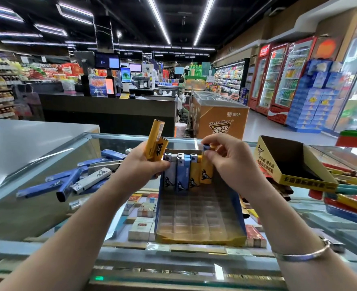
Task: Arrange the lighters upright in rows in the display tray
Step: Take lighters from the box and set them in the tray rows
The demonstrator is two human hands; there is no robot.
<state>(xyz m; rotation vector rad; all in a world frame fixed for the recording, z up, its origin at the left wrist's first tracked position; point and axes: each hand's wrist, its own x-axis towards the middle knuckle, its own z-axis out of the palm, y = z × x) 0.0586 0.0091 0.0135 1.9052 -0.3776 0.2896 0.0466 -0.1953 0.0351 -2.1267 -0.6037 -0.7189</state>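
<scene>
Lighters (181, 171) are standing upright, metal heads up, in the far row of the display tray (200, 219) on the glass counter (118, 261). The left hand (146, 164) is gripping yellow lighters (155, 140) pointing up and away; the right hand (228, 158) is pinching a blue-capped lighter (206, 147) upright.

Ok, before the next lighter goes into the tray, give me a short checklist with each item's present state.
1. Left hand grips spare yellow lighters: ok.
2. Right hand pinches the lighter being seated at the row's right end: ok.
3. Standing lighters upright at the back of the display tray: ok.
4. Free slots in the tray's front rows: ok.
5. Lighter fully seated in its slot: cannot tell.
6. Loose lighters lying on the counter to the left, more stock: ok.
</scene>
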